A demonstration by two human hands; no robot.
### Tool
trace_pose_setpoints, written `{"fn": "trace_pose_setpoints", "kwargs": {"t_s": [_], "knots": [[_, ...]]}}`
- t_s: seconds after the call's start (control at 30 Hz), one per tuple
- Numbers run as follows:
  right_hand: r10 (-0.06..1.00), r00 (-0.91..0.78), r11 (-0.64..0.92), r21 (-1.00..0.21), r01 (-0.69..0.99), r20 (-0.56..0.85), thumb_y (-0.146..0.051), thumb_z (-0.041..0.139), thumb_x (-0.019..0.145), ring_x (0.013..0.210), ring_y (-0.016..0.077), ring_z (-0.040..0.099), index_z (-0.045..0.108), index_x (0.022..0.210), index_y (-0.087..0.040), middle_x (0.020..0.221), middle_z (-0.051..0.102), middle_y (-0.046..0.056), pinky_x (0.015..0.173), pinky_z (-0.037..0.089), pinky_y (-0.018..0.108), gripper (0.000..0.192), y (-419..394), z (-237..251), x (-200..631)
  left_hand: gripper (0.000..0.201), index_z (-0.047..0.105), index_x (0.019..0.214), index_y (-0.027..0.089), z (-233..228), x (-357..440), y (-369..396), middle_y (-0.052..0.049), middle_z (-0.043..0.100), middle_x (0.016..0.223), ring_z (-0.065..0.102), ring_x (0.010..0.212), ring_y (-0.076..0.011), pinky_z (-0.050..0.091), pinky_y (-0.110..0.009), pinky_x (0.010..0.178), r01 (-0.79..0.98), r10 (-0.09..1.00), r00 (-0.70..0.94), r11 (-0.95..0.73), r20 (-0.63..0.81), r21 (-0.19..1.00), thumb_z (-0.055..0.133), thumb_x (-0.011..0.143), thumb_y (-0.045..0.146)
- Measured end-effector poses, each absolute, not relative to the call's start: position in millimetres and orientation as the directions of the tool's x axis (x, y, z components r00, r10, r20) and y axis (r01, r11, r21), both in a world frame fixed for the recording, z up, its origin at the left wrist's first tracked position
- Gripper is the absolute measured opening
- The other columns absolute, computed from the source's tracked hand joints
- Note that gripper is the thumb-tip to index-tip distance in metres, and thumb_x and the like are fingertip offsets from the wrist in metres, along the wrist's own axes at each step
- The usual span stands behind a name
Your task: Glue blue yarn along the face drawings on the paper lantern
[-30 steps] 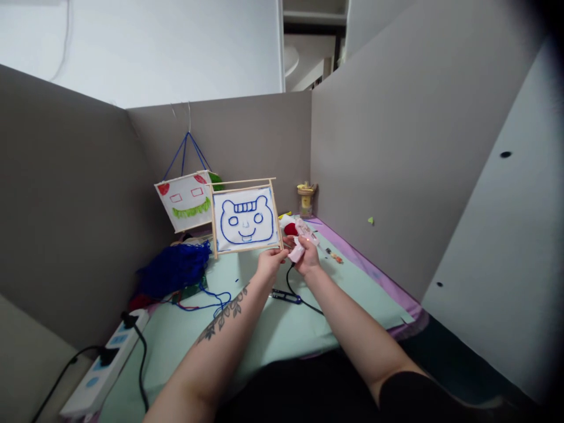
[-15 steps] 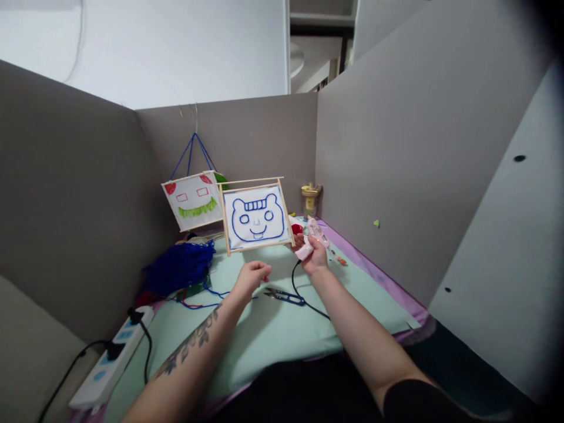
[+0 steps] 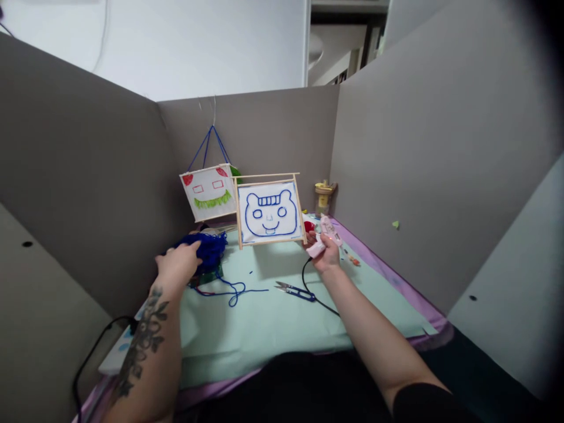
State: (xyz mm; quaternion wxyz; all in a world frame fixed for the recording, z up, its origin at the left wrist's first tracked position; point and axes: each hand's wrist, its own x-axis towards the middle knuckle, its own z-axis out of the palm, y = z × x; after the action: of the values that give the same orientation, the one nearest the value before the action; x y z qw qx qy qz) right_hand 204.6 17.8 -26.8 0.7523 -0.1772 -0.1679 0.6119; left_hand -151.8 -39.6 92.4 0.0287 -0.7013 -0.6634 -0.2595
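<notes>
The left hand (image 3: pixel 178 264) lies on the heap of blue yarn (image 3: pixel 203 249) at the left side of the worktop (image 3: pixel 273 323), fingers spread loosely over the wool rather than closed round it. A loose strand of yarn (image 3: pixel 233 289) trails from the heap across the pale green mat toward the middle. The right hand (image 3: pixel 326 254) is raised near the back of the worktop, wrapped around a small pink glue gun (image 3: pixel 324 238) whose black cord (image 3: pixel 311 288) loops down onto the mat. Just left of that hand stands a wooden frame (image 3: pixel 269 210) with a blue bear face outlined on white cloth. Behind it, hanging from blue strings on the grey partition, is a second panel (image 3: pixel 209 191) with a green mouth and red corners. A pair of blue thread snips (image 3: pixel 294 289) lies on the mat between the two arms, beside the cord. A small yellow jar (image 3: pixel 324 198) stands in the far corner.
</notes>
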Motion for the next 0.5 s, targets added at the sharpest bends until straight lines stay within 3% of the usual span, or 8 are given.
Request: {"fn": "trace_pose_setpoints", "kwargs": {"t_s": [0.1, 0.17, 0.23, 0.33, 0.4, 0.5], "knots": [[0.98, 0.195, 0.184, -0.475, -0.86, 0.027, -0.021, 0.052, 0.075, 0.069, 0.0175, 0.068, 0.063, 0.077, -0.015, 0.072, 0.071, 0.007, 0.064, 0.056, 0.031, 0.013, 19, -27, 205, 0.037, 0.062, 0.112, 0.025, 90, -140, -41, -0.007, 0.065, 0.111, 0.059, 0.097, -0.0235, 0.042, -0.03, 0.079, 0.97, 0.888, 0.039, -0.143, 0.459, 0.195, 0.052, 0.077, 0.032], [0.98, 0.198, 0.188, -0.477, -0.859, 0.03, -0.022, 0.052, 0.075, 0.07, 0.0176, 0.068, 0.063, 0.077, -0.014, 0.073, 0.071, 0.007, 0.064, 0.056, 0.031, 0.013, 20, -29, 206, 0.032, 0.066, 0.098, 0.022, 87, -124, -40, -0.007, 0.068, 0.096, 0.06, 0.088, -0.0232, 0.041, -0.029, 0.072, 0.976, 0.864, -0.059, -0.054, 0.499, 0.21, 0.043, 0.083, 0.039], [0.978, 0.204, 0.199, -0.478, -0.855, 0.041, -0.022, 0.053, 0.074, 0.071, 0.0175, 0.068, 0.063, 0.078, -0.014, 0.074, 0.071, 0.006, 0.065, 0.056, 0.032, 0.012, 20, -30, 206, 0.042, 0.066, 0.082, 0.019, 81, -107, -35, -0.009, 0.068, 0.08, 0.06, 0.079, -0.0231, 0.039, -0.029, 0.065, 0.968, 0.855, -0.138, 0.011, 0.5, 0.249, 0.036, 0.086, 0.048], [0.975, 0.214, 0.217, -0.491, -0.844, 0.063, -0.023, 0.056, 0.073, 0.073, 0.0179, 0.068, 0.062, 0.078, -0.015, 0.075, 0.071, 0.006, 0.066, 0.056, 0.032, 0.011, 21, -31, 207, 0.045, 0.061, 0.087, 0.017, 61, -91, -23, -0.011, 0.066, 0.086, 0.059, 0.083, -0.0244, 0.037, -0.029, 0.063, 0.951, 0.894, -0.074, -0.07, 0.443, 0.301, 0.041, 0.082, 0.057], [0.974, 0.216, 0.217, -0.503, -0.836, 0.062, -0.024, 0.056, 0.072, 0.073, 0.0185, 0.068, 0.063, 0.077, -0.016, 0.075, 0.071, 0.006, 0.066, 0.056, 0.033, 0.011, 21, -31, 207, 0.049, 0.058, 0.092, 0.016, 44, -86, -14, -0.011, 0.066, 0.084, 0.059, 0.078, -0.0242, 0.036, -0.028, 0.061, 0.91, 0.944, -0.035, -0.105, 0.328, 0.401, 0.047, 0.076, 0.061], [0.975, 0.216, 0.207, -0.532, -0.821, 0.045, -0.026, 0.057, 0.071, 0.07, 0.0188, 0.067, 0.063, 0.075, -0.015, 0.073, 0.071, 0.006, 0.065, 0.056, 0.035, 0.013, 21, -31, 207, 0.047, 0.057, 0.079, 0.017, 21, -82, -4, -0.007, 0.063, 0.067, 0.055, 0.062, -0.018, 0.035, -0.026, 0.056, 0.722, 0.977, 0.103, -0.202, 0.186, 0.662, 0.038, 0.08, 0.06]]}}
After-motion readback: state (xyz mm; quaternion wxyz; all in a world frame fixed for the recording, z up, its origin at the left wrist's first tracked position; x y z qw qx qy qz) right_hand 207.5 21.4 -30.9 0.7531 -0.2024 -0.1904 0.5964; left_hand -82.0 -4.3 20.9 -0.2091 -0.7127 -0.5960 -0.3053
